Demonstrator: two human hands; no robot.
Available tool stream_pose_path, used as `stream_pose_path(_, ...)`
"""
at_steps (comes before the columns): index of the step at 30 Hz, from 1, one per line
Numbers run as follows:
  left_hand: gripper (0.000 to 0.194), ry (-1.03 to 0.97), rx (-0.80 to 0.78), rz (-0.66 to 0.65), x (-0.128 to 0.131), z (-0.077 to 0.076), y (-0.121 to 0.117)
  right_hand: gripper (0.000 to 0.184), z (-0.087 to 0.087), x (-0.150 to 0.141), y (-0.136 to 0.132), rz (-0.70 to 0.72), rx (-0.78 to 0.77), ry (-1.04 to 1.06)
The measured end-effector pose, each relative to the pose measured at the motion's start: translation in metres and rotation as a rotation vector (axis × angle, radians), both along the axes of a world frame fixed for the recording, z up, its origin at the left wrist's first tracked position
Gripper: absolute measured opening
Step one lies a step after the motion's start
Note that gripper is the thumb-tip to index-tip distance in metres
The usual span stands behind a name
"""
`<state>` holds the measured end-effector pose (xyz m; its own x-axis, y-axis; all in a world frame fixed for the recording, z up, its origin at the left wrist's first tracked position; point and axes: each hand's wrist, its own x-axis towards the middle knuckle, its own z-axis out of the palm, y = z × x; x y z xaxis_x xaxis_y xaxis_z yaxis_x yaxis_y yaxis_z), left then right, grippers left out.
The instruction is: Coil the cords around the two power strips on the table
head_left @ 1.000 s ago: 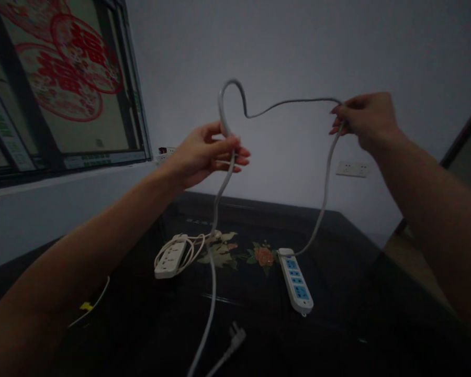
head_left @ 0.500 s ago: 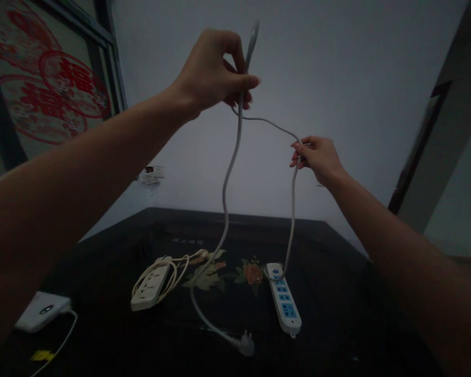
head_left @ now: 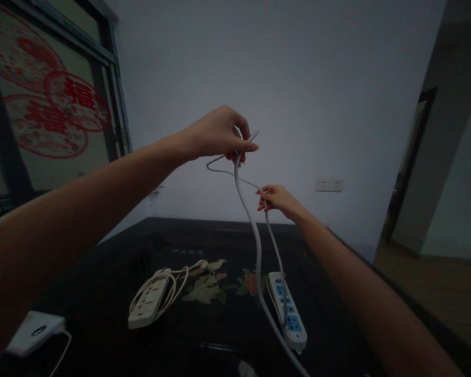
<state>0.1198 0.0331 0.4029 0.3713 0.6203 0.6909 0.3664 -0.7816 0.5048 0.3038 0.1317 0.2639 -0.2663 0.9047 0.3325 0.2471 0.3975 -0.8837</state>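
Observation:
My left hand (head_left: 230,133) pinches a grey power cord (head_left: 258,251) above the table, and a length of it hangs down toward the bottom edge. Lower and to the right, my right hand (head_left: 277,200) is closed on another stretch of the same cord. Between the hands the cord sags in a thin loop. Below them lies a white power strip (head_left: 288,309) with blue sockets, the cord falling across it. A second, cream power strip (head_left: 149,301) with its own cord wound around it rests to the left. A pale object, partly cut off, shows at the bottom edge.
The dark glossy table (head_left: 220,235) carries a printed flower pattern. A white device (head_left: 35,332) with a thin cable lies at its left. Behind are a wall with a socket plate (head_left: 329,185) and a window with red round decorations (head_left: 78,102).
Both hands have come down, the right one also moving left. The hanging cord has swung right across the blue-socketed strip. Its plug no longer shows clearly in the middle of the table.

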Motion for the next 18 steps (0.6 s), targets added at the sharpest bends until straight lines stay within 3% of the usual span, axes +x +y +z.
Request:
stream_pose_path(4,0.012,0.194,-0.089,0.058,-0.001,-0.023,0.0,0.011,-0.042,-0.021,0.011,0.031,-0.088,-0.092)
stream_pose_path(8,0.014,0.188,-0.167,0.071,-0.006,-0.062,0.003,0.026,-0.088,-0.04,0.022,0.043,-0.191,-0.216)
stream_pose_path(13,0.013,0.127,-0.383,0.036,-0.024,-0.135,0.0,0.033,-0.141,-0.056,0.03,0.074,-0.303,-0.362)
stream_pose_path(18,0.023,0.08,-0.606,0.007,-0.046,-0.222,-0.023,0.033,-0.176,-0.054,0.036,0.111,-0.352,-0.472)
